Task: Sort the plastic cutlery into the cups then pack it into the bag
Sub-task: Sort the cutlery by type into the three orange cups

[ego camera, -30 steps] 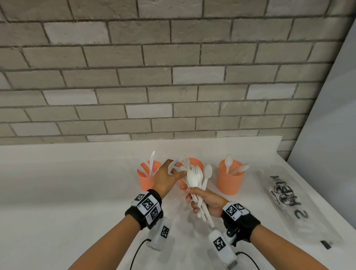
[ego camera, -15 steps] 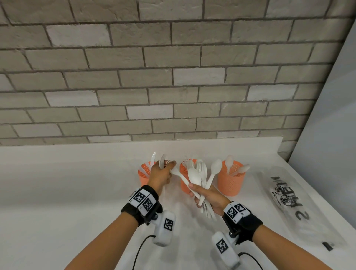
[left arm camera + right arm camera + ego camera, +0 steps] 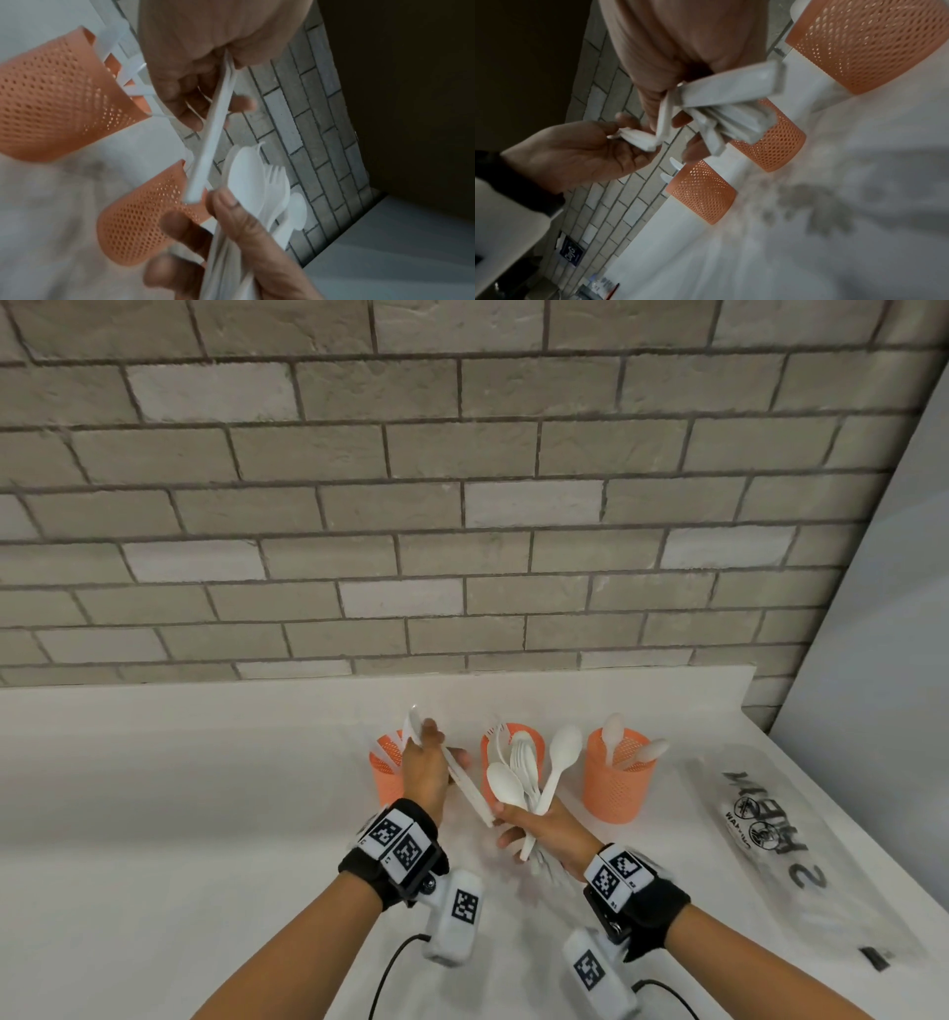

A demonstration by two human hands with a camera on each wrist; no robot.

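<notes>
Now the left hand pinches one white knife. Its long stick slants down toward the right hand, just in front of the left orange cup. That right hand is curled around a bunch of spoons and forks, tips pointing up. Farther right, the bag lies flat on the white counter.

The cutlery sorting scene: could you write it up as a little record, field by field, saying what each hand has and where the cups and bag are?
left hand: pinches one white knife by the left cup
right hand: grips a bundle of spoons and forks
middle cup: behind the bundle, holds forks
right cup: holds spoons
bag: clear plastic, flat on the counter, right of the cups
</notes>
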